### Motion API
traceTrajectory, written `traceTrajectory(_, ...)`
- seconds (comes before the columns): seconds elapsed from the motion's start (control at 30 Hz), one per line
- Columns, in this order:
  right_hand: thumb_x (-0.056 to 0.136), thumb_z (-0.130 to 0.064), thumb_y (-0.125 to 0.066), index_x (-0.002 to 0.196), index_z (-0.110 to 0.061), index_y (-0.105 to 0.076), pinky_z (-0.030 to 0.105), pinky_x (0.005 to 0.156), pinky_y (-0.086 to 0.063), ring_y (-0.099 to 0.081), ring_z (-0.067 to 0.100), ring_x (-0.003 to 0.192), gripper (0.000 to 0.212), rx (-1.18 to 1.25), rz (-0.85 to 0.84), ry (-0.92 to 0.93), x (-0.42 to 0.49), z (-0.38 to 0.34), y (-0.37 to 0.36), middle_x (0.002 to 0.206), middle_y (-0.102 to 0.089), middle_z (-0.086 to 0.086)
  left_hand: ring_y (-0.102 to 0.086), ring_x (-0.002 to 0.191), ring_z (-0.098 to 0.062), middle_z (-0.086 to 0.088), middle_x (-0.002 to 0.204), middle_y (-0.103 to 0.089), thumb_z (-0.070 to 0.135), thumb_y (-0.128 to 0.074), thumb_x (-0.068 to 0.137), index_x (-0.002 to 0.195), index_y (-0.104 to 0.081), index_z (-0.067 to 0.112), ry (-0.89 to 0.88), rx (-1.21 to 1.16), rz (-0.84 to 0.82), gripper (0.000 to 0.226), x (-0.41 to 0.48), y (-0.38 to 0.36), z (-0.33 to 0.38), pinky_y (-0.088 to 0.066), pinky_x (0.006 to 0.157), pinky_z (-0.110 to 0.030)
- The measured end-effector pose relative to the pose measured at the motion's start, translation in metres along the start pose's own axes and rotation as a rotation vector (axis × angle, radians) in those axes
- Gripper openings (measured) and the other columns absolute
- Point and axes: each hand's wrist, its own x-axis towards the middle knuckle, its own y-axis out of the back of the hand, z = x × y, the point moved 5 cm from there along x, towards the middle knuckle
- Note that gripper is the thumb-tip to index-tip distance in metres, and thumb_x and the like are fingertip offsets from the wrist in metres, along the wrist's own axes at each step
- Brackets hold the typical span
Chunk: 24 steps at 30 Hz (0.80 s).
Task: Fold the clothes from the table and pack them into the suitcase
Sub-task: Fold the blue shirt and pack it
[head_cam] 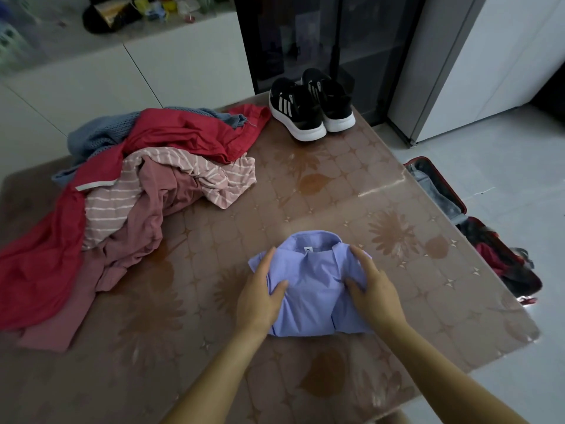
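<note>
A folded lilac collared shirt [315, 289] lies on the brown patterned table [351, 191], collar pointing away from me. My left hand [263, 292] grips its left side, thumb on top of the cloth. My right hand [374, 289] grips its right side the same way. A heap of unfolded clothes sits at the left: a red garment [183, 133], a pink striped top [171, 175], a dusty pink garment [137, 240] and a blue-grey knit [101, 136]. The open red suitcase [458, 206] lies on the floor to the right of the table, with dark and red clothes inside.
A pair of black sneakers with white soles [312, 105] stands at the table's far edge. White cabinets line the back left, a dark glass cabinet [321, 41] stands behind the table, and pale floor tiles [504, 166] spread at the right.
</note>
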Motion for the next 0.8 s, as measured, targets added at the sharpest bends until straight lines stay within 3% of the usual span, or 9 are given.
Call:
traceTrajectory(0.1,0.092,-0.012,-0.054,0.132,-0.046,-0.043,0.028,0.086,-0.04,-0.056,0.019,0.111,0.053,0.111,0.02,0.066,-0.004,0.006,0.003,0.128,-0.056,-0.002,-0.044,0.128,-0.006,0.02,0.14,-0.042,0.029,-0.06,0.092,0.141,-0.038,0.035,-0.048,-0.061,0.0,0.054,-0.006,-0.001,0.001,-0.038,0.099,-0.02)
traceTrajectory(0.23,0.092,0.002,-0.052,0.124,-0.055,-0.045,0.015,0.096,-0.041,-0.047,-0.017,0.112,0.065,0.295,-0.002,0.149,-0.013,0.018,0.026,0.123,-0.049,-0.04,-0.034,0.125,0.019,0.03,0.139,-0.038,0.034,-0.057,0.091,0.133,-0.038,0.044,-0.111,-0.192,-0.039,0.048,-0.019,-0.006,0.026,-0.029,0.098,-0.002)
traceTrajectory(0.3,0.092,0.006,-0.049,0.124,-0.054,-0.049,0.007,0.094,-0.039,-0.044,-0.023,0.111,0.068,0.33,-0.031,0.18,-0.014,0.029,0.043,0.119,-0.048,-0.046,-0.035,0.122,0.021,0.037,0.138,-0.037,0.025,-0.055,0.094,0.132,-0.04,0.044,-0.14,-0.206,-0.072,0.046,-0.028,-0.016,0.043,-0.029,0.096,0.0)
traceTrajectory(0.4,0.094,0.006,-0.046,0.111,-0.068,-0.05,0.004,0.087,-0.038,-0.053,-0.017,0.101,0.077,0.3,-0.064,0.193,-0.013,0.053,0.072,0.116,-0.058,-0.034,-0.042,0.115,0.023,0.042,0.133,-0.038,0.016,-0.053,0.095,0.13,-0.046,0.038,-0.157,-0.239,-0.092,0.042,-0.04,-0.043,0.069,-0.031,0.09,0.001)
traceTrajectory(0.47,0.095,-0.005,-0.044,0.11,-0.069,-0.05,0.013,0.088,-0.041,-0.057,0.001,0.103,0.066,0.243,-0.067,0.177,-0.011,0.074,0.095,0.116,-0.064,-0.009,-0.041,0.119,0.02,0.034,0.135,-0.043,0.02,-0.055,0.094,0.127,-0.048,0.041,-0.13,-0.258,-0.069,0.039,-0.046,-0.067,0.087,-0.031,0.09,0.001)
traceTrajectory(0.53,0.087,-0.02,-0.039,0.112,-0.062,-0.055,0.013,0.085,-0.039,-0.056,0.013,0.101,0.051,0.193,-0.083,0.15,-0.008,0.098,0.123,0.113,-0.062,0.008,-0.042,0.118,0.019,0.025,0.133,-0.049,0.019,-0.059,0.092,0.126,-0.049,0.037,-0.071,-0.263,-0.028,0.04,-0.05,-0.095,0.103,-0.031,0.092,0.0)
traceTrajectory(0.63,0.081,-0.024,-0.036,0.112,-0.04,-0.055,0.019,0.077,-0.039,-0.058,0.018,0.096,0.04,0.155,-0.077,0.146,-0.008,0.136,0.174,0.112,-0.064,0.008,-0.048,0.118,0.007,0.013,0.131,-0.054,0.017,-0.062,0.09,0.131,-0.052,0.024,0.022,-0.232,0.01,0.043,-0.057,-0.148,0.129,-0.031,0.091,0.001)
traceTrajectory(0.7,0.084,-0.021,-0.039,0.114,-0.035,-0.057,0.023,0.079,-0.039,-0.06,0.019,0.096,0.037,0.157,-0.063,0.14,-0.008,0.162,0.209,0.11,-0.065,0.004,-0.05,0.118,0.0,0.01,0.13,-0.055,0.017,-0.062,0.09,0.133,-0.053,0.019,0.049,-0.212,0.003,0.044,-0.064,-0.187,0.155,-0.032,0.09,0.001)
traceTrajectory(0.8,0.092,0.001,-0.045,0.117,-0.022,-0.063,0.015,0.084,-0.035,-0.056,0.012,0.104,0.039,0.182,-0.059,0.094,-0.005,0.209,0.257,0.113,-0.062,-0.004,-0.049,0.119,-0.003,0.009,0.13,-0.055,0.014,-0.061,0.091,0.133,-0.052,0.017,0.067,-0.219,-0.017,0.043,-0.074,-0.245,0.198,-0.033,0.093,-0.003)
